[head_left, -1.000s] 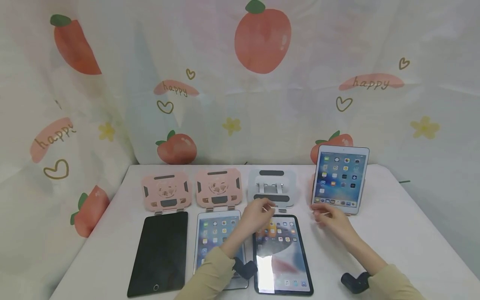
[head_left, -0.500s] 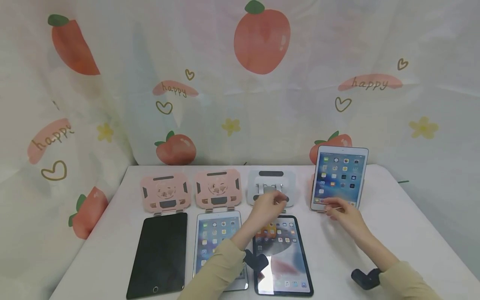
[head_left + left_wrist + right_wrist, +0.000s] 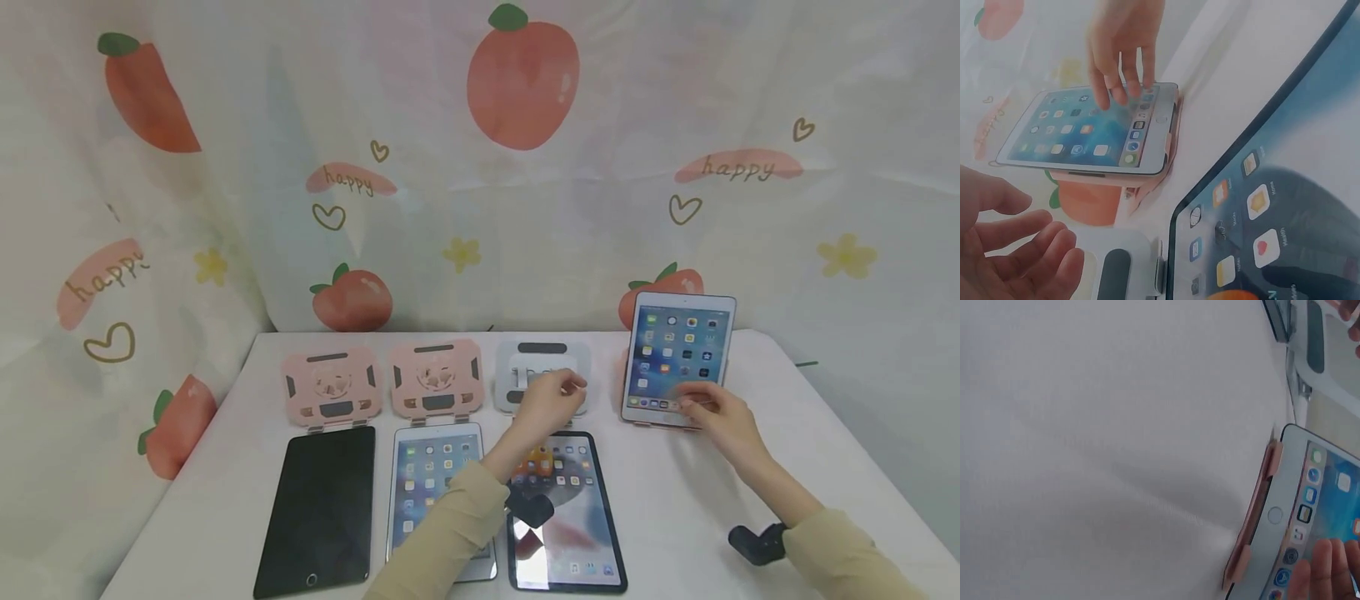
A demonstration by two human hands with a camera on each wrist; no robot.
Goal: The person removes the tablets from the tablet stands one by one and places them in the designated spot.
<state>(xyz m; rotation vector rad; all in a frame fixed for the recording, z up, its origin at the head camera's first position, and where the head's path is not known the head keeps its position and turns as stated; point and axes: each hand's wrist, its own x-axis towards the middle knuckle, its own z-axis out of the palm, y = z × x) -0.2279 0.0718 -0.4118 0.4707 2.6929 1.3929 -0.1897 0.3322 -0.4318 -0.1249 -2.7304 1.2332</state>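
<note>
A white-framed tablet (image 3: 675, 358) with a lit screen leans upright on a pink stand (image 3: 1240, 565), whose front lips hold its lower edge. My right hand (image 3: 723, 425) is in front of the screen's lower right part, fingers loosely extended and holding nothing. Whether its fingertips touch the glass I cannot tell. My left hand (image 3: 549, 404) hovers over a pale grey stand (image 3: 504, 375), partly hiding it. In the left wrist view its fingers (image 3: 1025, 253) are loosely bent with nothing between them. Below that stand lies a black-framed tablet (image 3: 577, 533), screen lit.
Two pink stands, one at the far left (image 3: 330, 387) and another beside it (image 3: 437, 375), lie flat along the back. Before them lie a dark-screened tablet (image 3: 318, 508) and a lit white tablet (image 3: 420, 467), partly under my left sleeve. A printed curtain (image 3: 450, 208) hangs behind the table.
My left hand has shifted right and slightly up over the grey stand. My right hand has slid right, from the upright tablet's lower left corner toward its lower right.
</note>
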